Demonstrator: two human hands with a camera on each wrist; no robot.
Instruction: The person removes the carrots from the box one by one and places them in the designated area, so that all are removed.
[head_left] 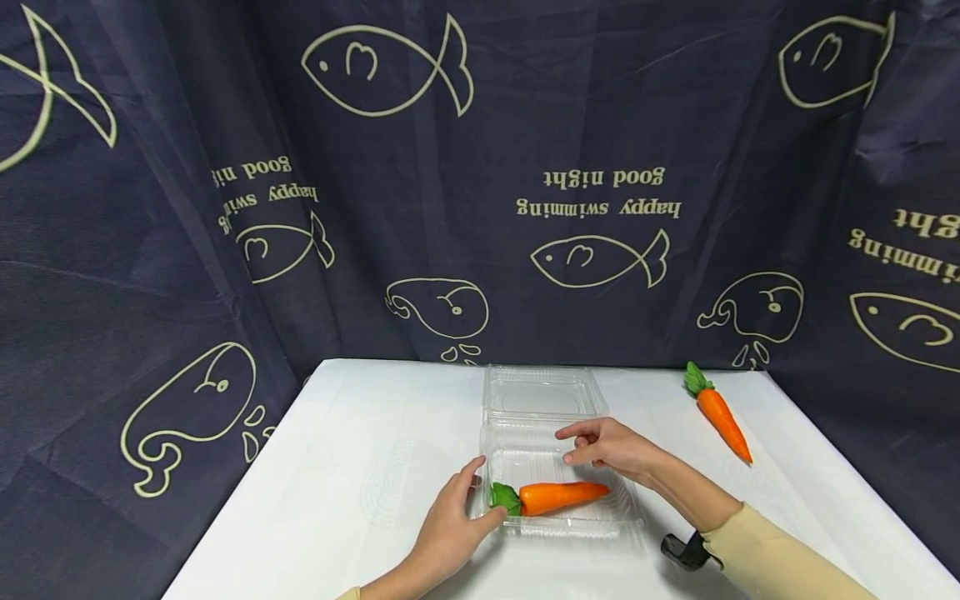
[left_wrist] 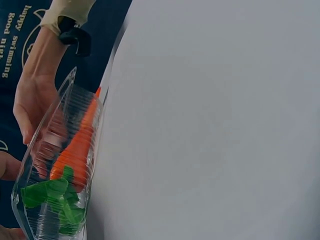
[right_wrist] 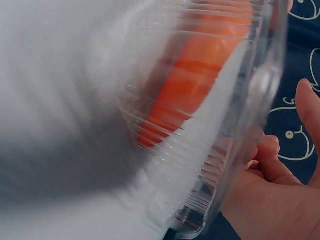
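Observation:
A clear plastic clamshell container (head_left: pixel 562 525) lies with its lid (head_left: pixel 543 392) folded back. Inside its base, near the front wall, is an orange carrot (head_left: pixel 558 497) with green leaves (left_wrist: pixel 55 197) toward the left. My left hand (head_left: pixel 453 521) rests at the container's front left corner, thumb by the front rim and fingers along the left side. Over the right part of the base hovers my right hand (head_left: pixel 611 446), index finger and thumb apart with nothing between them. Its other fingers are bent, as the right wrist view shows beyond the container wall.
A second carrot (head_left: pixel 723 423) lies on the white table (head_left: pixel 360 467) at the back right. Behind the table hangs a dark curtain (head_left: pixel 465 192) with fish drawings. A black strap piece (head_left: pixel 684 552) sticks out by the right sleeve (head_left: pixel 772 554).

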